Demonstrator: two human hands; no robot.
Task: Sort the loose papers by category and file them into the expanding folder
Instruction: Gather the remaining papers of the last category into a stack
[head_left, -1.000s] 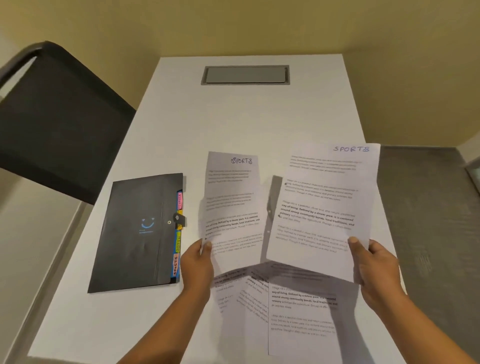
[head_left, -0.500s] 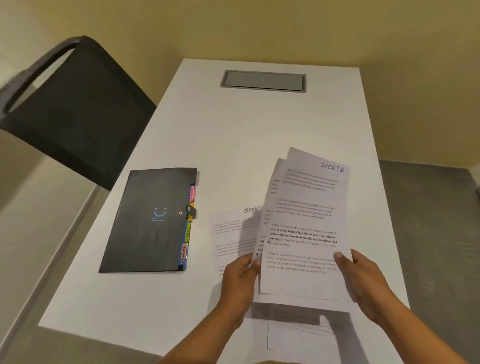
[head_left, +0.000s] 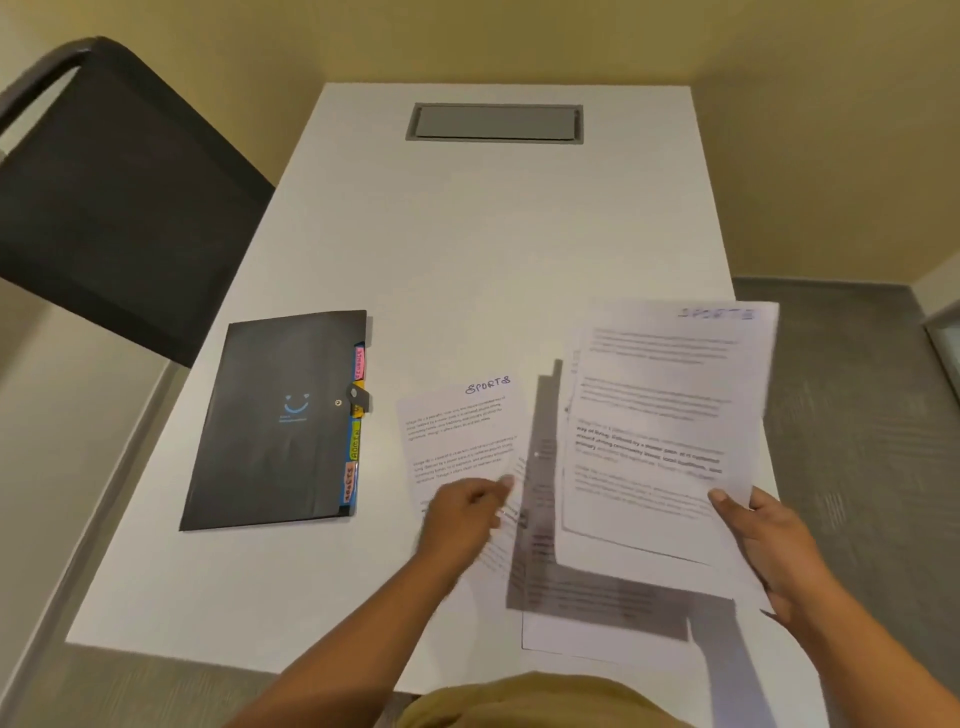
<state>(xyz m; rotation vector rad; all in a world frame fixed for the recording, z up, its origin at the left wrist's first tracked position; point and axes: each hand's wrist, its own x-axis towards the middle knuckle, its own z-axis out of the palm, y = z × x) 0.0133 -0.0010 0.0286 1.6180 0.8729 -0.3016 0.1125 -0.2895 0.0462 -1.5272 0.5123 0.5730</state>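
White sheets of printed paper fill my right hand (head_left: 774, 540): I pinch the lifted stack (head_left: 660, 441) at its near right corner, thumb on top, fingers underneath, and it hangs tilted above the worktop (head_left: 467, 249). Its top page carries "SPORTS" handwritten in blue at the upper right, though the lettering is blurred. My left hand (head_left: 462, 514) lies low to the left of that stack, fingers curled, the tips at the edge of loose pages; whether it actually grips one I cannot tell through the blur. Just beyond it a single sheet (head_left: 462, 431), also headed "SPORTS", lies flat on the worktop. More pages (head_left: 597, 613) rest under the stack's shadow near the worktop's front edge. Well to the left lies the black expanding folder (head_left: 280, 421), shut with its clasp, coloured tabs showing along its right side. Farther back, a grey cable hatch (head_left: 496, 122) sits in the worktop, and a dark chair (head_left: 114, 197) stands at the left.
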